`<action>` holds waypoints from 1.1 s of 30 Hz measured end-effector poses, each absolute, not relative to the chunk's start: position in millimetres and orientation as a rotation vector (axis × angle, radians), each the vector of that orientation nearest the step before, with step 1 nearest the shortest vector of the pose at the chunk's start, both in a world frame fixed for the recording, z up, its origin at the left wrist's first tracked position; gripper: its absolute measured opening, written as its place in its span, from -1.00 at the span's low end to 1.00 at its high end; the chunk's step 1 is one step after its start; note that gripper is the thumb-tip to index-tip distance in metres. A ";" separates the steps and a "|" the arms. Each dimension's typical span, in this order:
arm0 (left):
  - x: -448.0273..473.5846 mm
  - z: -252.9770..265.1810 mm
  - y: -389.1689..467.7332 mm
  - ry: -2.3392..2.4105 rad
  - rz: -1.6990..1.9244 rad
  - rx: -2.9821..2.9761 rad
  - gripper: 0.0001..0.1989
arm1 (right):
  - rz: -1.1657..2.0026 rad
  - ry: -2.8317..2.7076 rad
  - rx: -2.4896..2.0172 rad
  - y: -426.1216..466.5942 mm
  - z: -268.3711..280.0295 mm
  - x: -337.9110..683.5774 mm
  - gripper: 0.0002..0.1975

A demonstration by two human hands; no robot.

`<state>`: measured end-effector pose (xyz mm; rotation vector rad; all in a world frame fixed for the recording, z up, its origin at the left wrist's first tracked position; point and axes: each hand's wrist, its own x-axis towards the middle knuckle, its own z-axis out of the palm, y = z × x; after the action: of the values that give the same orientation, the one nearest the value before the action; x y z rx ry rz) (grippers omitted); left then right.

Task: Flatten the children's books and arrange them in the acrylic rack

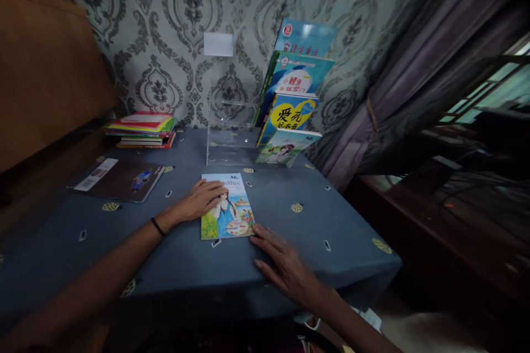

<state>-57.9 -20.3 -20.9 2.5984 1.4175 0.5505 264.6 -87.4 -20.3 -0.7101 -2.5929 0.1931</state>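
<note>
A thin picture-covered book (229, 215), showing a girl in blue, lies flat on the table in front of me. My left hand (199, 200) rests flat across its left upper part, fingers stretched out over the cover. At the book's lower right corner, the fingertips of my right hand (284, 265) touch the edge, with the fingers extended and the thumb apart. Behind the book stands a clear acrylic tiered rack (232, 154). Several books, among them a yellow-and-blue one (290, 116) and a green-and-white one (285, 146), lean in its right side.
A dark book (124, 179) lies at the left of the blue-grey tablecloth (298, 237). Behind it sits a stack of colourful books (143, 128). A brown box-like object (49, 66) is at the far left. A purple curtain (356, 143) hangs at the right, beyond the table edge.
</note>
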 end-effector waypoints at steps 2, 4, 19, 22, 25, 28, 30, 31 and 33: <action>-64.7 -26.2 -11.9 1.535 0.554 2.527 -0.57 | 0.224 -2.595 -0.723 -88.2 -18.6 264.1 -0.61; -70.8 -31.7 -4.9 1.599 0.586 2.476 -0.55 | 0.271 -2.589 -0.751 -88.7 -16.6 263.8 -0.60; -85.8 -36.8 -0.7 1.547 0.735 2.426 -0.45 | 0.330 -2.588 -0.656 -60.0 1.7 197.3 -0.61; -87.8 -39.0 0.6 1.549 0.762 2.396 -0.46 | 0.343 -2.640 -0.684 -49.5 1.5 165.4 -0.58; -90.1 -41.4 2.8 1.524 0.810 2.355 -0.47 | 0.360 -2.705 -0.707 -39.8 3.7 138.5 -0.57; -92.0 -41.7 3.9 1.497 0.852 2.316 -0.47 | 0.361 -2.728 -0.667 -28.3 2.4 122.2 -0.57; -92.7 -40.3 3.5 1.484 0.861 2.297 -0.46 | 0.362 -2.709 -0.675 -19.2 -1.4 117.2 -0.58; -92.9 -39.4 3.1 1.475 0.863 2.294 -0.45 | 0.364 -2.701 -0.687 -14.5 -3.7 116.1 -0.58; -93.0 -37.7 1.9 1.463 0.867 2.298 -0.45 | 0.362 -2.695 -0.709 -5.5 -7.7 115.7 -0.57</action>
<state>-93.0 1.9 -37.7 2.2978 1.4627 0.8668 115.7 -5.5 -7.7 -0.7091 -2.6949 0.3621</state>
